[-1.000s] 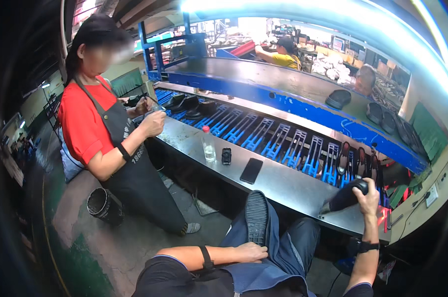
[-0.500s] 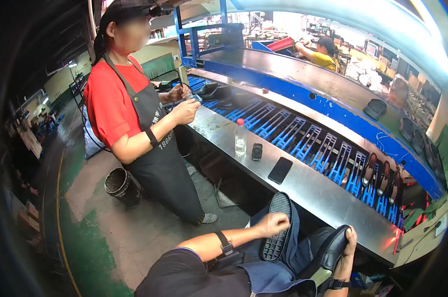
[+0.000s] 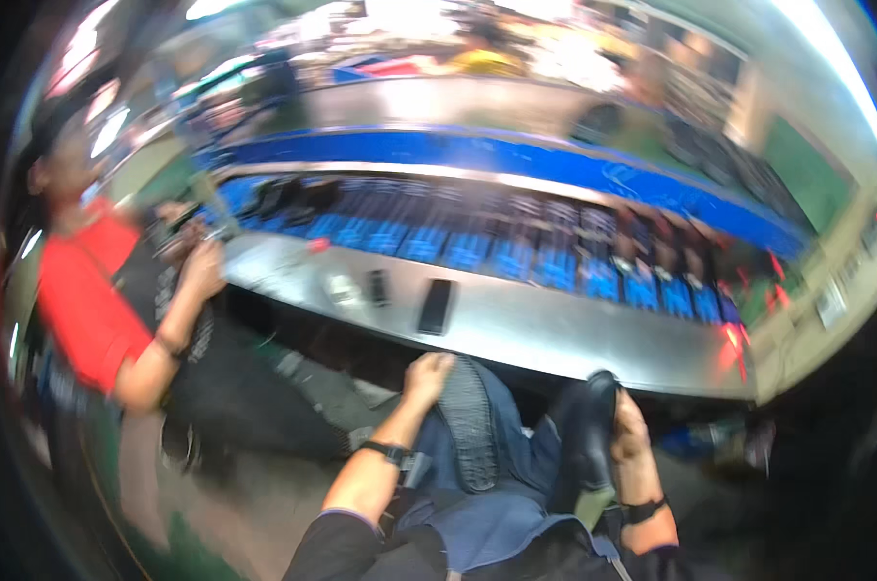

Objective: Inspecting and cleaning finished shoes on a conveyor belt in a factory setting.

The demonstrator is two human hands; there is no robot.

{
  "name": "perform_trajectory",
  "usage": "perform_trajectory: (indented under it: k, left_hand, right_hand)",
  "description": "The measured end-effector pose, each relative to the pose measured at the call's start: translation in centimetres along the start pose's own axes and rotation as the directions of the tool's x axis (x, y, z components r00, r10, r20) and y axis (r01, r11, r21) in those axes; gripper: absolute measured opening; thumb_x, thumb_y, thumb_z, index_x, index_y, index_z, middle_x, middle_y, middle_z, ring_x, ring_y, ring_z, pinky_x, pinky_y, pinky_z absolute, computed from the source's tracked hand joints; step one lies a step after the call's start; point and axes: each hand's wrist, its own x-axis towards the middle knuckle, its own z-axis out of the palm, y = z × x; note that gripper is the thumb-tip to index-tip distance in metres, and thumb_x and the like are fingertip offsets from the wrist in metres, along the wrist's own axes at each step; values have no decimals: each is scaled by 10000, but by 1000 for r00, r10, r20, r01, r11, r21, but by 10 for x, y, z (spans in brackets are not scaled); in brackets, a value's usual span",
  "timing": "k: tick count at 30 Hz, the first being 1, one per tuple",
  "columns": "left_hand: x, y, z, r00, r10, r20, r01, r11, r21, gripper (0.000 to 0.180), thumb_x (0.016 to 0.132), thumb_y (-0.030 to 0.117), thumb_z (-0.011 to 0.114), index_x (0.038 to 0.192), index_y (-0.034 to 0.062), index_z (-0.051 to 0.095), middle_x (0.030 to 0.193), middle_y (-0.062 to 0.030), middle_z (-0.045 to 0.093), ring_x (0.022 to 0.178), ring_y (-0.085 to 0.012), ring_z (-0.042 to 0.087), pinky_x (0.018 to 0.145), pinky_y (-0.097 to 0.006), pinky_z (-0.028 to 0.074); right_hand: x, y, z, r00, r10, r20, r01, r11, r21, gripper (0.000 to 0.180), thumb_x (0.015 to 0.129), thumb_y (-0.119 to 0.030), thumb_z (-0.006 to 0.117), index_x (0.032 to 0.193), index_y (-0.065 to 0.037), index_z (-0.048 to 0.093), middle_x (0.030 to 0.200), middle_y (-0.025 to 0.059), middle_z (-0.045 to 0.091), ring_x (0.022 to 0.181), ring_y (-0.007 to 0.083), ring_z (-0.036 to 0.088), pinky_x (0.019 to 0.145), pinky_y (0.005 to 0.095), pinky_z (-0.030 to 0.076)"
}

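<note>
A black shoe sole (image 3: 469,426) with a ridged tread lies on my left thigh, tread side up. My left hand (image 3: 427,378) is closed at the upper left edge of that sole, fingers curled against it; motion blur softens the grip. On the right, my right hand (image 3: 631,426) is wrapped round the outer side of a black shoe upper (image 3: 588,436), held toe up over my right thigh. A pale greenish piece, like a shoe last (image 3: 593,505), shows at the upper's lower end.
Ahead runs a metal ledge (image 3: 593,334) bearing a phone (image 3: 436,307), a small black device (image 3: 378,288) and a clear bottle (image 3: 345,290). Behind it are blue conveyor racks (image 3: 468,247) with shoes at the right. A person in red (image 3: 90,290) stands close at left.
The view has swung, shifting the ledge and the person leftward. My left hand has moved from over the sole's tread to its upper left edge. My right hand keeps the shoe upper.
</note>
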Motion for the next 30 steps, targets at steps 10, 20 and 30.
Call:
perform_trajectory:
  k: [10,20,30]
  left_hand:
    - [-37,63,-42,889,231,396,369,151,-917,616,973,414,557,1353,-67,501,1290,-264,598,1271,-382,546,1047,-471,484]
    - [-69,115,-51,832,281,478,386,326,-863,704,1036,520,297,1419,-51,444,1367,-244,550,1329,-382,482,1126,-483,391]
    - [-57,139,-48,809,362,463,390,259,-883,779,1041,578,151,1405,-35,463,1279,-225,603,1256,-391,540,1043,-507,483]
  right_hand:
    - [-73,79,-66,888,444,120,-454,803,387,936,877,-737,505,1416,26,457,1299,277,585,1183,428,602,1024,538,489]
    - [-78,59,-49,851,514,110,-520,794,316,1073,763,-795,602,1429,30,439,1320,277,567,1228,420,568,1056,531,457]
    - [-26,26,-18,899,345,271,-404,893,201,736,944,-534,598,1377,49,476,1270,183,629,1107,236,666,974,365,545]
